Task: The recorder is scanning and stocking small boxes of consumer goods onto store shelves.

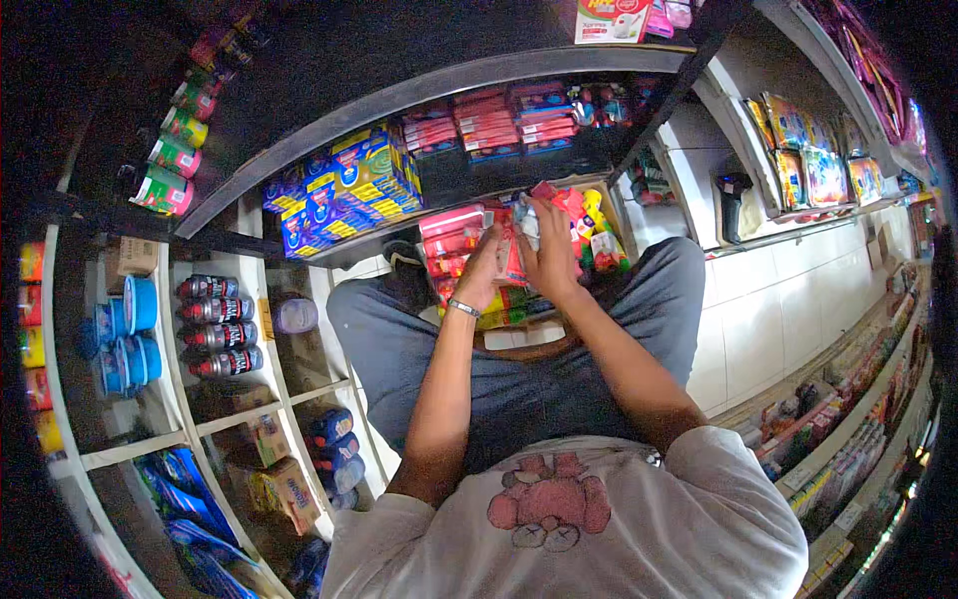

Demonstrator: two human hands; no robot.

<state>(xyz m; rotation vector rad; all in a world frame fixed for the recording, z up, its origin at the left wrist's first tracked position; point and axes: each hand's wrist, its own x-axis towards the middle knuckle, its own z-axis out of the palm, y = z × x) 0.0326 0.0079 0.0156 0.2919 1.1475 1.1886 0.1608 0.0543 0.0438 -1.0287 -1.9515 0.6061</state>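
Observation:
A cardboard box stands between the bent knees, filled with red, yellow and green packets. My left hand, with a band on the wrist, is against a red packet over the box; whether its fingers grip it cannot be told. My right hand curls over a small whitish packet just to the right. Red packages lie at the box's left side. Yellow and red packets fill its right side.
A low shelf ahead carries blue-and-yellow boxes and stacks of red packs. Left-hand shelves hold dark bottles and blue tubs. At right, a dark handheld device stands near a rack of bright pouches.

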